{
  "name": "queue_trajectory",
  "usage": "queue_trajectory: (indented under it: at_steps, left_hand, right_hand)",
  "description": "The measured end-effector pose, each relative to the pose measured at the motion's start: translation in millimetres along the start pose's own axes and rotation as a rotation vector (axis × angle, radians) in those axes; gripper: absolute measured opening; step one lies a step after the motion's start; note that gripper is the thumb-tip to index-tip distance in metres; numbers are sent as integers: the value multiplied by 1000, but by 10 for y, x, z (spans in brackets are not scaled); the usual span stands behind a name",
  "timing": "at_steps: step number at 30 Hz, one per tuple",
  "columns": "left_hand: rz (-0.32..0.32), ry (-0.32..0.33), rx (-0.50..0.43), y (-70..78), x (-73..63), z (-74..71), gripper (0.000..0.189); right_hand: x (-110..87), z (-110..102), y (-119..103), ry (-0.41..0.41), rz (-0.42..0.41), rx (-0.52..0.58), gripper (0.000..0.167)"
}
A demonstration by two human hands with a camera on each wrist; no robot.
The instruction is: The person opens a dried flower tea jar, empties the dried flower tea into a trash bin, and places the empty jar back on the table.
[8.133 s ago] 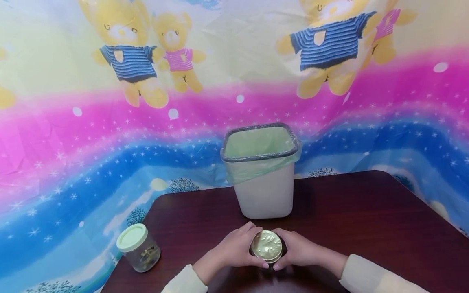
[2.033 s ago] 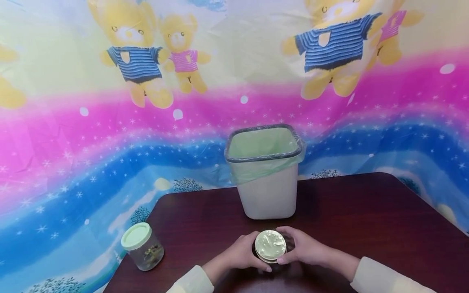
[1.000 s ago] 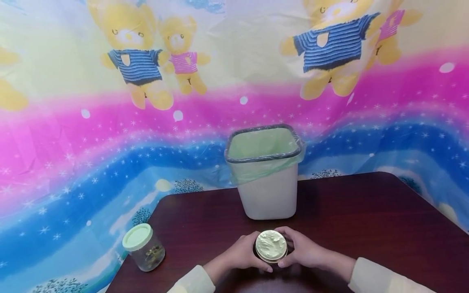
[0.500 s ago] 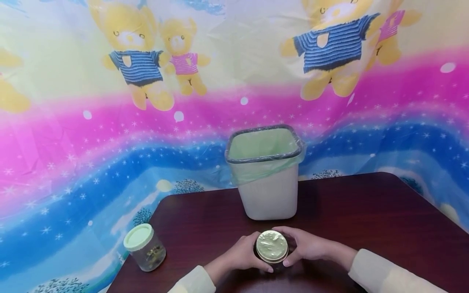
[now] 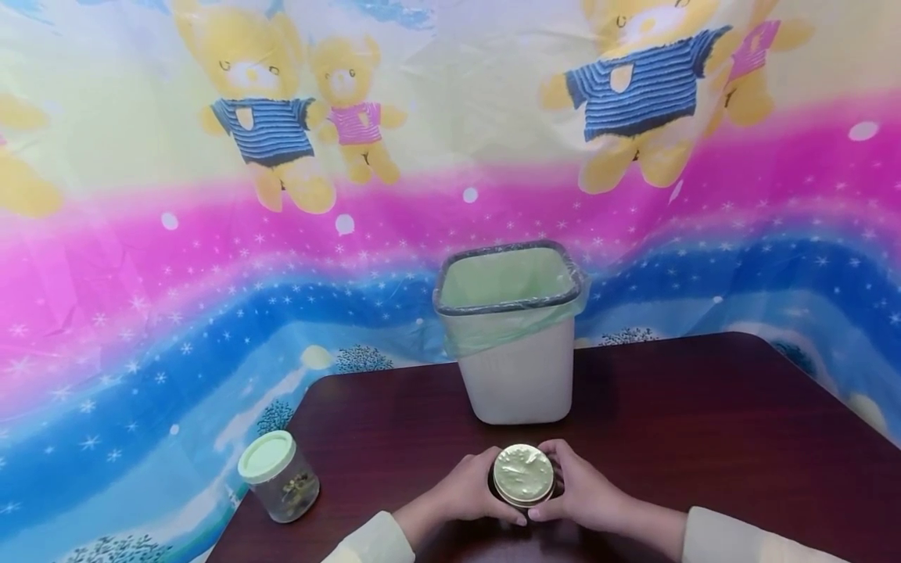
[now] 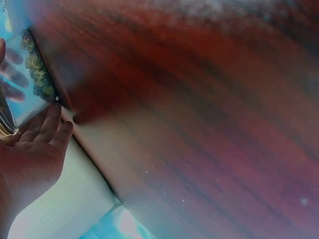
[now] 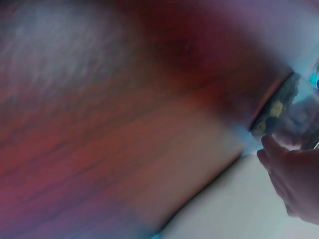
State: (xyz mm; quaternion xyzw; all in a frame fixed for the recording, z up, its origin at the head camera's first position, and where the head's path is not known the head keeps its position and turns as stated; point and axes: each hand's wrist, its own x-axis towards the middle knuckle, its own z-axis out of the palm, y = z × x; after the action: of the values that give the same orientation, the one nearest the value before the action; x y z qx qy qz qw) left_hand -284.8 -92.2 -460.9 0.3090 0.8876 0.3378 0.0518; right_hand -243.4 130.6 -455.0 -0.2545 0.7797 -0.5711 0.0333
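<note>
Clearly, the left hand (image 5: 468, 489) and the right hand (image 5: 586, 491) curve their fingers round opposite sides of the gold-topped jar (image 5: 523, 473), in front of the bin (image 5: 521, 379). Seen from the head, they cover most of its body; both wrist views crop it, its contents indistinct through the clear wall. Leftward on the bench (image 5: 704, 422), the green-lidded jar (image 5: 267, 457) holds something hard to identify. The bin's inner bottom is hidden.

A lined bin (image 5: 522, 375) and green-lidded jar (image 5: 278, 478) stand on a table (image 5: 690, 422) before a bear-print backdrop (image 5: 450, 117).
</note>
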Motion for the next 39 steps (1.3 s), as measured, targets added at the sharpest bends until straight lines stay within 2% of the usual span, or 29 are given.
queue_trajectory:
  at_steps: [4,8,15,21,25,31,33,35,39]
  left_hand:
    - [0,7,4,-1,8,13,68]
    - [4,15,-14,2,3,19,67]
    - [18,15,-14,-4,-2,18,67]
    - [7,11,-13,-4,-1,17,67]
    - [3,13,-15,-1,-9,8,67]
    - [1,12,-12,-19,-11,-7,67]
    - [1,11,-16,-23,-13,-11,67]
    - [2,10,-18,-24,-13,-14,68]
    - [1,3,-23,-19,-8,-10,67]
  right_hand:
    - [7,21,4,45,12,-24,78]
    - [29,-4,48,30,6,-1,76]
    - [106,-139,136,-112,-2,127,77]
    - [163,-256,132,-239,32,190,78]
    - [194,-292,140,-317,14,232,80]
    - [207,-310,135,-385,28,281,86]
    - [206,-298,107,-380,39,272,89]
    - [189,-267,66,-328,41,210,91]
    - [111,-133,-48,-87,72,21,95]
